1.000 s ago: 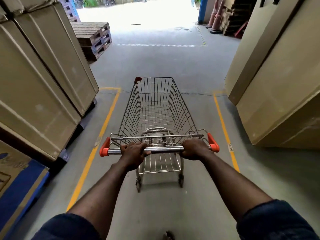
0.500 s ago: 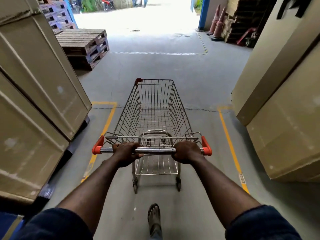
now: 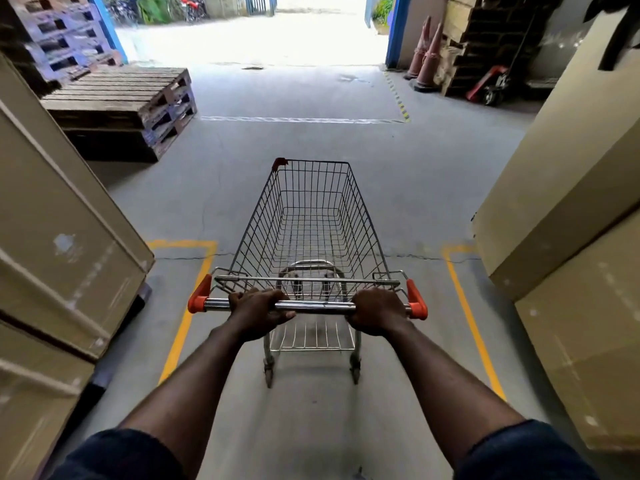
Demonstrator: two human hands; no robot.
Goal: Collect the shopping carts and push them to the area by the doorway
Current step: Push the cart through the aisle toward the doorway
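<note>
Steel-wire shopping cart (image 3: 311,220) has crossed the yellow floor line (image 3: 183,243); my left hand (image 3: 258,311) and right hand (image 3: 377,311) both grip its chrome bar (image 3: 318,307), bright doorway (image 3: 256,32) nearer

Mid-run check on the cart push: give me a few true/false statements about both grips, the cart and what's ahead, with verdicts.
1. The left grip and right grip both hold the handle bar of the shopping cart. True.
2. The cart's basket carries a box. False: nothing shows inside the wire basket.
3. Stacked wooden pallets stand ahead on the left. True.
4. The traffic cones stand left of the doorway. False: they stand at its right side.
5. Tall cardboard boxes flank the aisle on both sides. True.
</note>
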